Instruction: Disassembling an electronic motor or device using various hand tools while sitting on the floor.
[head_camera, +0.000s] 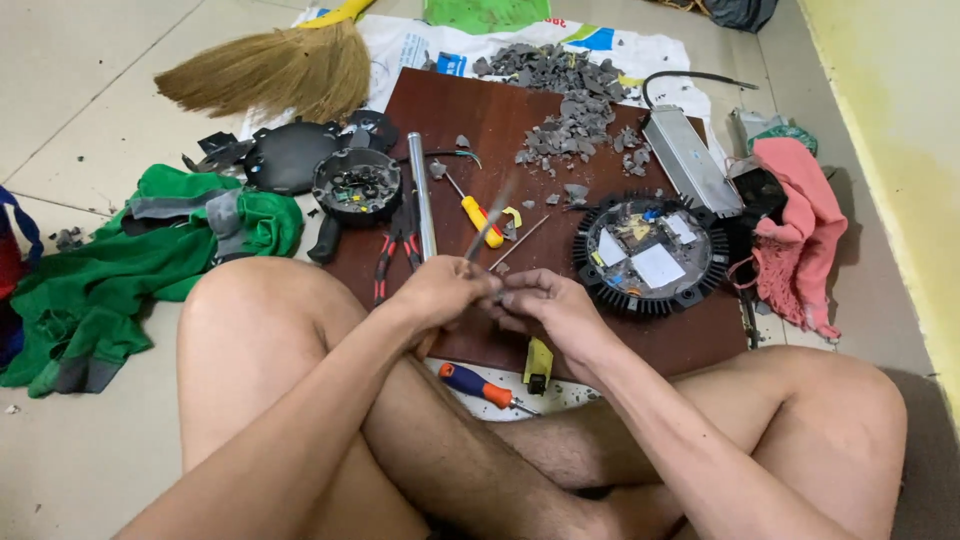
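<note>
Brown board (470, 120) is laid on the tiled floor, and both hands are held together above its near edge. A thin, blurred metal tool (488, 222) is gripped in the closed left hand (440, 290), its shaft slanting up and away over the board. The fingers of the right hand (545, 300) are pinched around a small piece that cannot be made out, just beside the left hand. A round black finned lamp housing (652, 255) is seen near the board's right edge, a black bowl-shaped part (357, 185) near the left edge, with a metal tube (422, 195), red-handled pliers (392, 250) and a yellow-handled screwdriver (478, 218) between them. Grey rubble (570, 100) is heaped at the far edge. An orange-and-blue screwdriver (480, 387) lies just off the near edge.
</note>
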